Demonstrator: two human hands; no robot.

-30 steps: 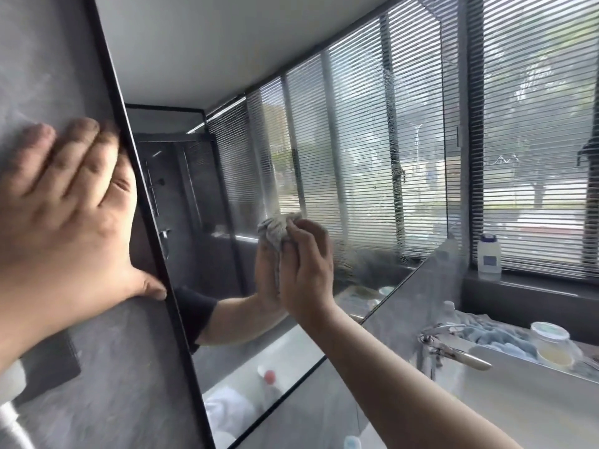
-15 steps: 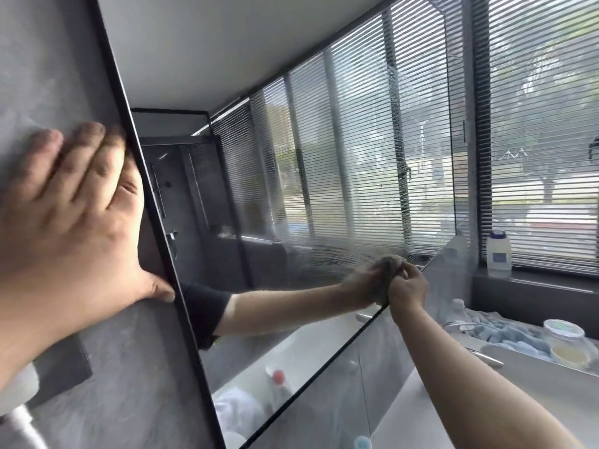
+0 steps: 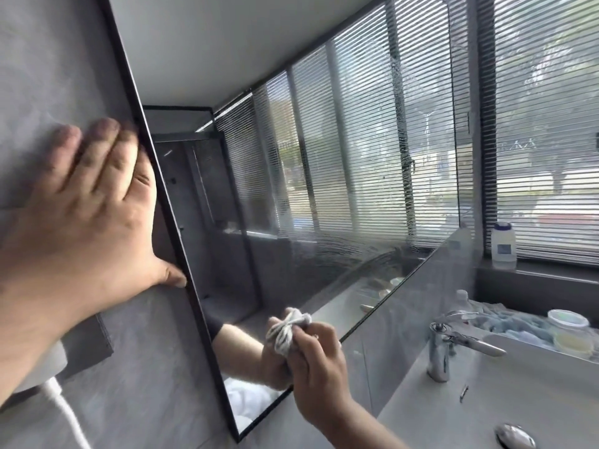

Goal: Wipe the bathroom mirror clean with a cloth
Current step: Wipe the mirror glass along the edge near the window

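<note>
Head view. Right hand [image 3: 316, 361] low against the mirror [image 3: 324, 189], fingers curled round a bunched pale cloth [image 3: 288, 328] and pressing it to the glass near the bottom edge, towards the near corner. Left hand [image 3: 87, 215] flat on the grey wall [image 3: 48, 59] just beside the mirror's black frame [image 3: 162, 196], fingers straight and spread, thumb tip touching the frame; it holds nothing and looks like a brace.

Step in hand, by my reading: mid-wipe on the lower band of the glass. Arcs of wet smear [image 3: 350, 251] lie across the lower middle, and a column of droplets [image 3: 402, 124] runs down the upper right part. Job looks partly done.

Next move likely calls for firm contact and overlapping passes along the streaks, then a reach up and away to the droplet column, with the left hand bracing.

Count: two hands, one cloth, one mirror. On the counter side: one chrome faucet [image 3: 453, 345], one basin [image 3: 486, 400] with one drain [image 3: 515, 435], one white bottle [image 3: 504, 241] on the window sill, two lidded tubs [image 3: 569, 322] stacked, one crumpled blue towel [image 3: 512, 322]. A small clear bottle behind the faucet is too dim to be sure of.
</note>
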